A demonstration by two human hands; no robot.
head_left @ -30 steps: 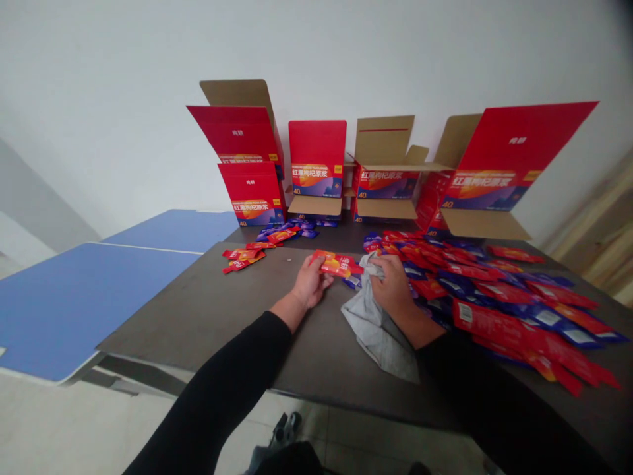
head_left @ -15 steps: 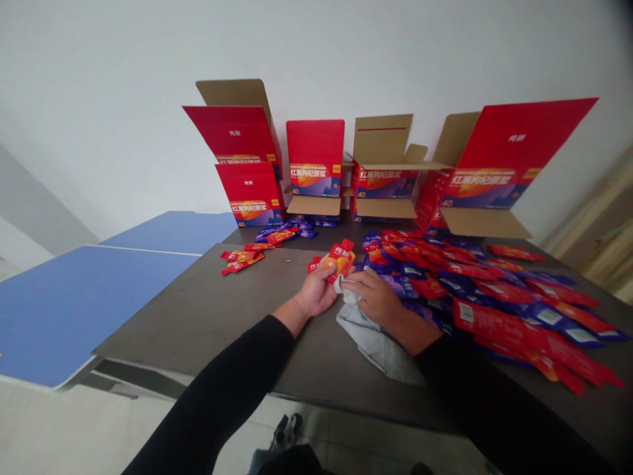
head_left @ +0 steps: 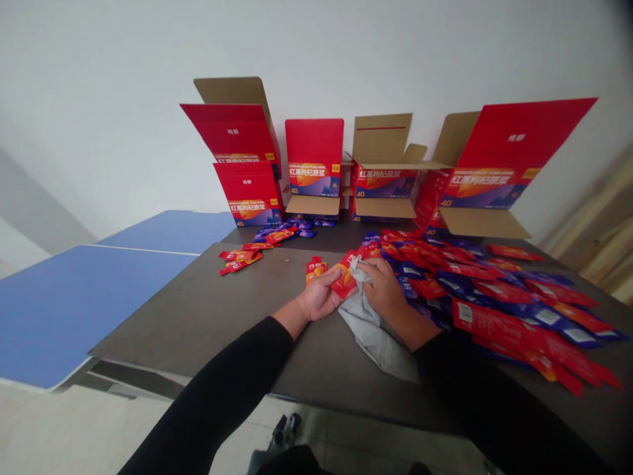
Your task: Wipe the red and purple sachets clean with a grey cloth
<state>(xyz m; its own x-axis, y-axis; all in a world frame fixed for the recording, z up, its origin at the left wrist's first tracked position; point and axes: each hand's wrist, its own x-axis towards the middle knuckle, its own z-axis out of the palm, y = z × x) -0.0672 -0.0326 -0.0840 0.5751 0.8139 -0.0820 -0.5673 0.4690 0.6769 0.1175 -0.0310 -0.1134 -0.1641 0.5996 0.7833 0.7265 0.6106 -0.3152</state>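
My left hand (head_left: 320, 294) grips a red pouch (head_left: 345, 280) by its left side, above the dark tabletop (head_left: 198, 323). A grey cloth (head_left: 376, 336) is bunched in my right hand (head_left: 384, 290), and its upper fold lies against the pouch's right part. The cloth's loose end trails down onto the table. Another red pouch (head_left: 315, 268) lies just beyond my left fingers. Right of my right hand spreads a large heap of red and blue pouches (head_left: 475, 277).
Along the wall stand several red cartons with raised flaps, among them the left carton (head_left: 250, 198) and the right carton (head_left: 479, 185). Small groups of red pouches (head_left: 241, 262) and blue pouches (head_left: 306, 231) lie at the left and back. A blue table (head_left: 64, 303) adjoins on the left.
The pouch in my left hand has tilted and come lower, to the right. My right hand has moved the cloth's fold up over the pouch's right part. The pouch lying behind shows more.
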